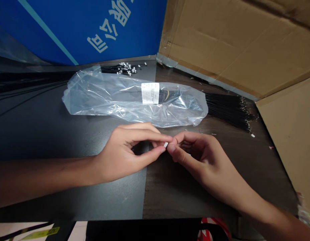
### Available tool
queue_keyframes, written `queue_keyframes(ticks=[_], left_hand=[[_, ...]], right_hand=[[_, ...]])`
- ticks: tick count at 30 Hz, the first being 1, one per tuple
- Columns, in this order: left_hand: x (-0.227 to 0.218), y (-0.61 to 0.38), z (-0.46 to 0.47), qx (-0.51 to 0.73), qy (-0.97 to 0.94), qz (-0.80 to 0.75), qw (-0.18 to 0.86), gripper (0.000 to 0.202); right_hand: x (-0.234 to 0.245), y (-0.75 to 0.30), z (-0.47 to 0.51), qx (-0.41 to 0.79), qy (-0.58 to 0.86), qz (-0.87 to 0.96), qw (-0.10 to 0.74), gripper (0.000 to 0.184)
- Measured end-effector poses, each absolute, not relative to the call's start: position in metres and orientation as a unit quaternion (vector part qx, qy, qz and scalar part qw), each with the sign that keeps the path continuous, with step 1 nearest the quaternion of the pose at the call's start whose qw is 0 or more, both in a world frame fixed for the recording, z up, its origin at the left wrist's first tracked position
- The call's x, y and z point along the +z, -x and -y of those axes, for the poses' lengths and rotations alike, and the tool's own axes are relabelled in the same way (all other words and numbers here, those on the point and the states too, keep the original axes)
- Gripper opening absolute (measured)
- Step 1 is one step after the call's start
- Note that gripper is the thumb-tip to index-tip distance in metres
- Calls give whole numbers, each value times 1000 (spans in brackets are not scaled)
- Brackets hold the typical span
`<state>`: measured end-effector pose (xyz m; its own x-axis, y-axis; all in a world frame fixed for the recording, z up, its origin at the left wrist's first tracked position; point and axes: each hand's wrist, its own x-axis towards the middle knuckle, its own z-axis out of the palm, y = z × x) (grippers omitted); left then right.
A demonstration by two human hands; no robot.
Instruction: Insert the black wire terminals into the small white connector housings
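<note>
1. White connector (166,145) is sitting between the fingertips of the left hand (121,154), above the desk (120,204), near side of the clear plastic bag (102,97). Its visible long axis is slanting, lower left to upper right in view. Can't tell which end is the mating face.
2. Fingertips are covering much of the connector; any wire on it isn't showing clearly. A pale sliver is peeking out by the right thumb, too small to identify. Bag plastic is blurring its contents; print on the white label (150,93) is unreadable. Left wire bundle (26,82) is running out of frame.
3. Left hand: thumb and index are pinching the connector, palm hollow.
4. Right hand (207,165): thumb and index tips are nearly meeting just beside the connector, other fingers curling. Can't tell whether it's grasping anything.
</note>
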<state>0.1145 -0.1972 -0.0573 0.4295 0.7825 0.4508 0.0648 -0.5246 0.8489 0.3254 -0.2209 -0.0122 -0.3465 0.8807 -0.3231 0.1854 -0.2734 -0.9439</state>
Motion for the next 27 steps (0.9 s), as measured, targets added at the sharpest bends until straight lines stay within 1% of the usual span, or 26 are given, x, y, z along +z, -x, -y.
queue_keyframes(ticks=[3, 6, 12, 17, 21, 24, 27], left_hand=[[-57, -116, 197, 450, -724, -298, 430, 19], [-56, -116, 197, 448, -724, -299, 431, 8], [-55, -114, 196, 441, -721, -307, 437, 9], [-54, -114, 196, 436, -729, -289, 441, 10], [-50, -113, 192, 456, -674, -294, 502, 6], [-31, -109, 181, 482, -584, -312, 574, 7], [7, -102, 163, 540, -464, -337, 616, 13]], right_hand=[[-13, -325, 220, 622, 496, 534, 286, 18], [-14, -327, 221, 613, 502, 542, 278, 18], [-16, -327, 223, 552, 513, 594, 280, 14], [-19, -326, 224, 535, 500, 617, 289, 13], [-20, -329, 226, 464, 492, 671, 302, 18], [-17, -331, 227, 387, 483, 720, 314, 16], [-17, -331, 226, 312, 468, 757, 333, 13]])
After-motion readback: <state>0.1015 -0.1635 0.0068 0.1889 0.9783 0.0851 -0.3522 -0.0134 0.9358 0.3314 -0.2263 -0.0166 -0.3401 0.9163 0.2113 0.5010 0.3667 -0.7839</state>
